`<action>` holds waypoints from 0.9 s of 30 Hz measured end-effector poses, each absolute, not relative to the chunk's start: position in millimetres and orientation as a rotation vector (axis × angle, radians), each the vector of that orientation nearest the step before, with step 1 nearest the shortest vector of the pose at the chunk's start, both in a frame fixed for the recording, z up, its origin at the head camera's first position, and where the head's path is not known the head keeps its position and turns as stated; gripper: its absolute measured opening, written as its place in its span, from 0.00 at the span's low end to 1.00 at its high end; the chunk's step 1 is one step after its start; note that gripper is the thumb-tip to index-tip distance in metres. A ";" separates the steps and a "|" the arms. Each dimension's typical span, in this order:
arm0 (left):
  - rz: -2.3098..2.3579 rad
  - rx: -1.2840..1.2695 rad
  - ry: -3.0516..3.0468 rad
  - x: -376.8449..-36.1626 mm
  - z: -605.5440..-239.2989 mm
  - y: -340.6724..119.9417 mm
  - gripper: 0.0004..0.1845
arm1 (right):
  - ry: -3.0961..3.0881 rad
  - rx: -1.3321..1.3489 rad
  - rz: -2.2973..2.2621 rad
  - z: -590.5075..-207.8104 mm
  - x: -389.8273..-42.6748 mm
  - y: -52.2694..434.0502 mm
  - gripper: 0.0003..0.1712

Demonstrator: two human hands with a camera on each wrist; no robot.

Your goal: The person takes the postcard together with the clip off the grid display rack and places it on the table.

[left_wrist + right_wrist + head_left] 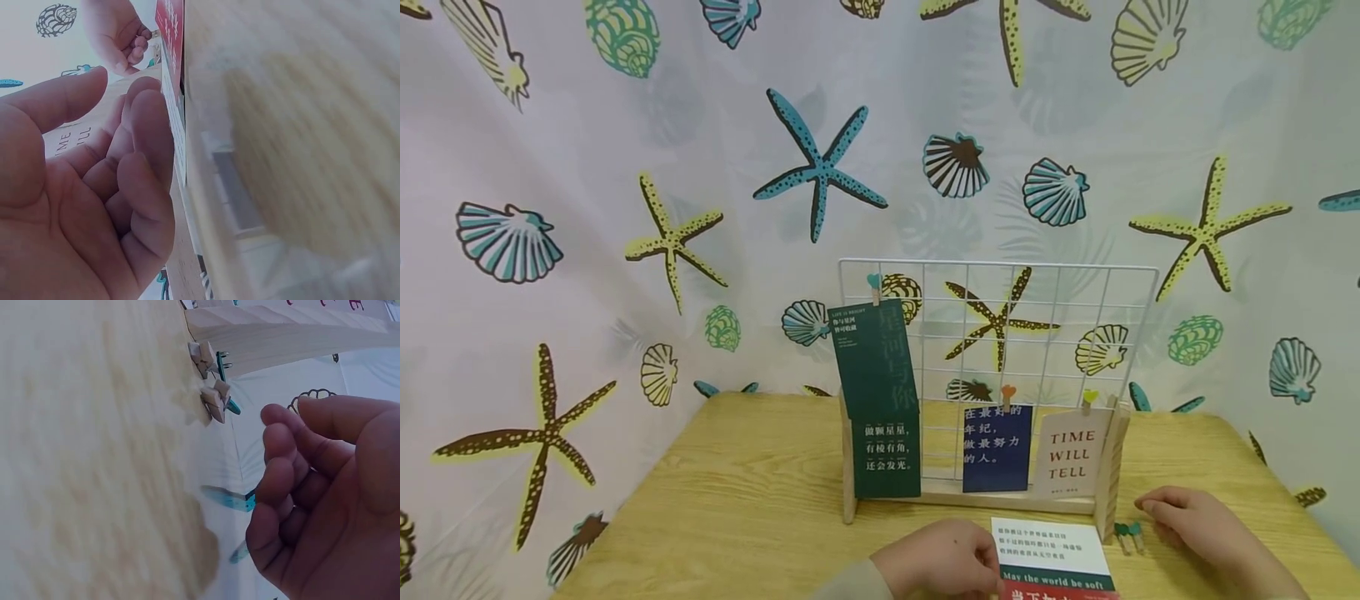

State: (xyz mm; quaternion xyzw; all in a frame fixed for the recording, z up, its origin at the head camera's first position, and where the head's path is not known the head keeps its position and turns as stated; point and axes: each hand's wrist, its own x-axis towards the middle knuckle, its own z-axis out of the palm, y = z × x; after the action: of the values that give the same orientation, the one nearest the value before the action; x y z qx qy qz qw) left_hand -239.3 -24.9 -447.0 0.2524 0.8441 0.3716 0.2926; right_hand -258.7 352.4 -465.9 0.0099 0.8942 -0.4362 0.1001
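In the head view my left hand [942,557] is at the left edge of a small pile of cards. A white card with a green band [1051,546] lies there, partly under a red card [1052,590]. The left wrist view shows its fingers loosely bent, thumb apart and nothing held; whether they touch the cards is hard to tell. To the right, my right hand [1206,533] hovers by two small wooden clothespins [1129,537] with green tops. Its fingers curl loosely around nothing, and a gap separates them from the clothespins [215,400] in the right wrist view.
A white wire grid [1000,333] stands in a wooden base [977,497]. Dark green cards [876,367], a blue card [997,450] and a cream card [1067,454] are at its front, with heart-topped clothespins [1008,397]. Behind the wooden table [737,483] hangs a patterned curtain [700,125].
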 end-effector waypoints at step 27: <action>1.091 0.633 2.430 -245.0 -426.9 -34.8 0.08 | 2.778 -0.073 -1.286 -426.7 -251.1 320.6 0.21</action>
State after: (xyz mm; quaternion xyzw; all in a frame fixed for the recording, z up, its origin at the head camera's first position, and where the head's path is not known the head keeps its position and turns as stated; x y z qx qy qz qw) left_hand -245.0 -34.8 -426.9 0.2266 0.8695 0.3904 0.2006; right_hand -251.1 320.6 -426.7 -0.0239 0.9065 -0.4196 0.0400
